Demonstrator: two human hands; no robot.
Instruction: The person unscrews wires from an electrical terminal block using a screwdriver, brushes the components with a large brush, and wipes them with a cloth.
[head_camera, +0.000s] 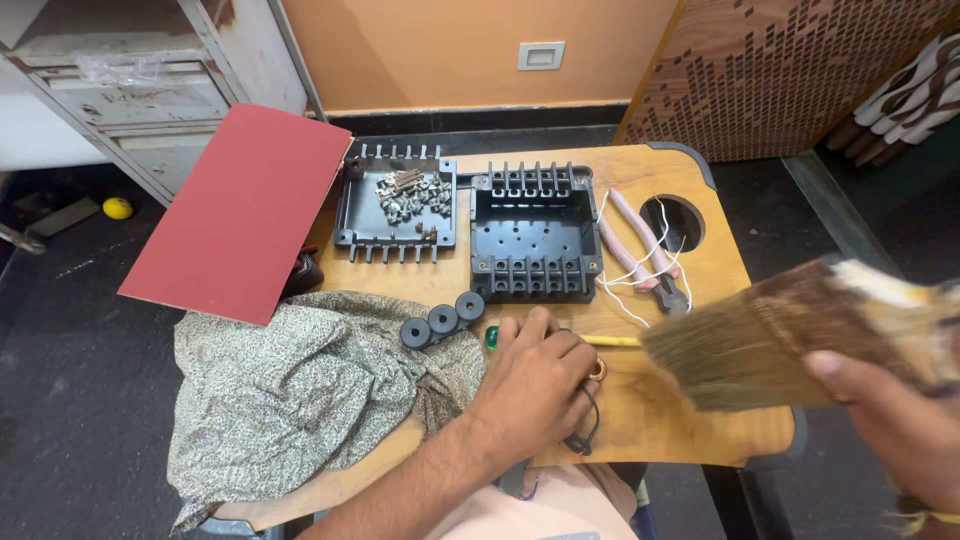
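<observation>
Cloth (290, 400), patterned and crumpled, is draped over the lower left of the wooden table (700, 420), with a stiff red board (240, 210) leaning above it at the upper left. Three black rubber grommets (443, 320) are lined up at the cloth's edge. Further along, in the upper middle, a black lid (395, 210) is laid flat and filled with small metal screws and terminals (410, 195), and a black junction box (535, 235) is set just beside it, open side up.

In the lower middle, the left hand (535, 385) is laid palm down on the table with the fingers curled over a green-handled screwdriver (545, 338); only the green butt and a length of yellow shaft are seen either side of it, so how firmly it is pinned cannot be told. A black cord (585, 430) trails under the wrist.

To the right of the box, pink-handled pliers (640, 250) and loose white wire (630, 285) are lying beside a round hole in the table.

At the right edge, a wide paint brush (780, 340) is held in the right hand (890, 420), closed around the handle end (blurred, so the exact finger placement cannot be made out). The brush is judged light, with soft, springy bristles that bend under pressure and a rigid, paint-crusted ferrule; it is best gripped behind the ferrule, on the handle, where control is kept and the bristles are left free.
</observation>
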